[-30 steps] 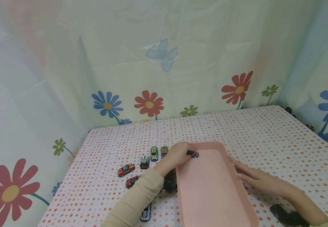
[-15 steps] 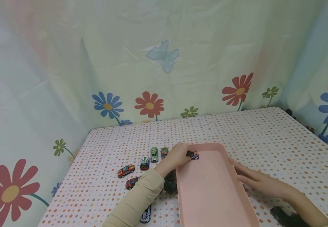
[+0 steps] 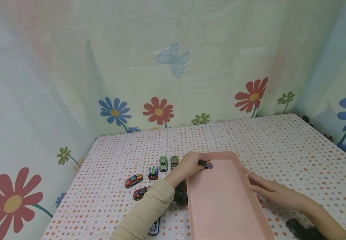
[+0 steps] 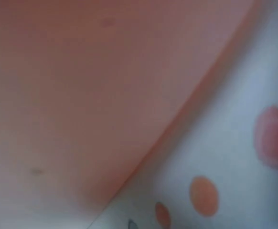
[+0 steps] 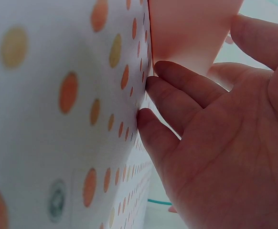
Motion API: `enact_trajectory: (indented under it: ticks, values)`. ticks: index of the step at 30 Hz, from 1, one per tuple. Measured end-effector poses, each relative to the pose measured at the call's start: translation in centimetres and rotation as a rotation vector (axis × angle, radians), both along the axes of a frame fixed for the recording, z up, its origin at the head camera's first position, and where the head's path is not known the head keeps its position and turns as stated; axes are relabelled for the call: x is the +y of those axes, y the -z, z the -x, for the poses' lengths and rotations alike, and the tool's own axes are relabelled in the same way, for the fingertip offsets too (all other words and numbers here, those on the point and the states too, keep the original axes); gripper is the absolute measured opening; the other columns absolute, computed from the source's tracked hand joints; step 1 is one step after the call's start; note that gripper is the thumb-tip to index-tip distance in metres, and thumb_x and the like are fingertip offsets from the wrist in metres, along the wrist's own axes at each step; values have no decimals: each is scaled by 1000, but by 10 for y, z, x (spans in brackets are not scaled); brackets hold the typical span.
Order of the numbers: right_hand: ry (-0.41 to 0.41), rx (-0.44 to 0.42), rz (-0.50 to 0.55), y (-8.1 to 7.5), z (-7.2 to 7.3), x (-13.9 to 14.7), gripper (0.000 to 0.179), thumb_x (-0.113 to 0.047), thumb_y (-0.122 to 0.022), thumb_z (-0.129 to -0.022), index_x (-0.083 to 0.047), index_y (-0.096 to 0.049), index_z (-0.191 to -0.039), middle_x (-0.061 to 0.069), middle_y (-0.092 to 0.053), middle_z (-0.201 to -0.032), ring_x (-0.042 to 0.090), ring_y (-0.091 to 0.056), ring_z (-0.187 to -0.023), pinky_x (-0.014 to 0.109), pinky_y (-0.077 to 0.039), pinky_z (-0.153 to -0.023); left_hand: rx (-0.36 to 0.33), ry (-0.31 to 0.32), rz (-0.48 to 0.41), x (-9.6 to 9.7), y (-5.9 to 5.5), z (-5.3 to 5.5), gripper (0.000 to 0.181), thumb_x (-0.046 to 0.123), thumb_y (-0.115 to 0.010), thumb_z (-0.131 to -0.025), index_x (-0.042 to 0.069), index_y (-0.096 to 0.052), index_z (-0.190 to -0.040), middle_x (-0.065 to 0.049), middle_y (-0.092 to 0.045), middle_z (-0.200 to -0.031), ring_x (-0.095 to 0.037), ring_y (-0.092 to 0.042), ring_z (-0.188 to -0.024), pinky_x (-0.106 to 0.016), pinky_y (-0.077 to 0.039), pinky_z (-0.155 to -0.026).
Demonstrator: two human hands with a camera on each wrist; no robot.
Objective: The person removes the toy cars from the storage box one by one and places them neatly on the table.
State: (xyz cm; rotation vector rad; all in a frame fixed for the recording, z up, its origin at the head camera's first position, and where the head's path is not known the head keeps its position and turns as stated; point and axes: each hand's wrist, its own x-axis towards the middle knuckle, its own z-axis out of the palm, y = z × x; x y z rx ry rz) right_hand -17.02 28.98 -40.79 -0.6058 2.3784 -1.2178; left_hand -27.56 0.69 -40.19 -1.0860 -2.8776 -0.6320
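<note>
A small dark toy car (image 3: 205, 164) with coloured markings is pinched in my left hand (image 3: 189, 165), inside the far left corner of the pink tray (image 3: 223, 200). My fingertips cover the car's rear end. Against the tray's right wall lies my right hand (image 3: 276, 192), its fingers extended. The right wrist view shows that hand (image 5: 225, 119) with fingertips at the tablecloth and the thumb near the tray wall (image 5: 191, 33). In the left wrist view, a blurred pink surface (image 4: 96, 95) fills most of the picture; neither the left hand nor the car is visible there.
Left of the tray stand several toy cars, among them a green one (image 3: 163, 163), a red-and-yellow one (image 3: 134, 180) and a white-and-black one (image 3: 154, 227) partly behind the sleeve (image 3: 146, 210). The spotted tablecloth (image 3: 280, 143) covers the table. A floral curtain (image 3: 214, 66) hangs behind.
The toy car in my left hand has shifted very slightly to the right within the tray's corner. My right hand and the tray keep their places.
</note>
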Motion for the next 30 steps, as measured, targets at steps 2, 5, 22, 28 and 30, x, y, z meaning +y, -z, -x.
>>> enact_trajectory:
  ticks: [2, 5, 22, 28, 30]
  values:
    - [6, 6, -12, 0, 0, -2, 61, -28, -38, -103, -8, -7, -151, 24, -8, -151, 41, -9, -132, 39, -38, -95, -7, -1, -7, 0, 2, 0, 28, 4, -71, -83, 8, -70, -111, 1, -66, -109, -10, -57, -106, -18, -44, -85]
    - [13, 5, -11, 1, 0, -4, 61, -28, -38, -103, -6, -7, -150, 25, -8, -150, 47, -8, -131, 57, -32, -95, -21, -1, -27, -1, 3, 0, 28, 5, -71, -83, 8, -70, -111, 0, -66, -109, -10, -58, -105, -18, -44, -85]
    - [20, 15, -25, 2, 0, -2, 60, -28, -38, -103, -12, -8, -151, 23, -9, -151, 44, -10, -131, 51, -35, -96, -15, -63, -75, -14, -32, -19, 31, 15, -72, -84, 15, -69, -115, 1, -66, -109, -4, -60, -86, -16, -41, -59]
    - [14, 31, -41, 1, 0, -3, 59, -27, -38, -103, -10, -8, -151, 23, -10, -151, 44, -12, -131, 54, -35, -95, 9, -12, -114, -14, -51, -32, 31, 14, -72, -84, 14, -69, -115, 2, -67, -108, -4, -61, -91, -14, -41, -61]
    - [12, 26, -52, 1, 0, -2, 59, -29, -37, -103, -11, -7, -151, 23, -10, -151, 42, -12, -132, 52, -35, -95, 5, 4, -131, -13, -57, -38, 31, 13, -72, -84, 14, -69, -115, 2, -67, -108, -3, -60, -90, -14, -41, -61]
